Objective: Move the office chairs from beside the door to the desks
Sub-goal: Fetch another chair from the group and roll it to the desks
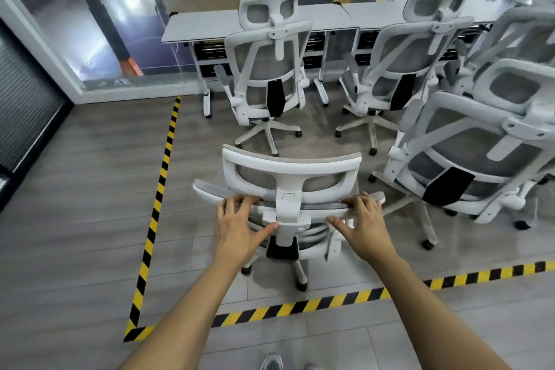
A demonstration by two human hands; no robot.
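My left hand point(240, 219) and right hand point(365, 219) hook fingers point(238, 201) over the chair point(289, 173) (thumbs spread); shoved straight, it could ram the parked chair point(264, 69) ahead of it.

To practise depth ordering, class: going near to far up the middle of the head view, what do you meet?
Grey shoe, yellow-and-black striped floor tape, nearest white mesh-backed office chair, second white mesh-backed chair, pale grey desk.

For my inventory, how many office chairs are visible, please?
5: held chair, left desk chair, middle desk chair, near right chair, far right chair; others may be hidden.
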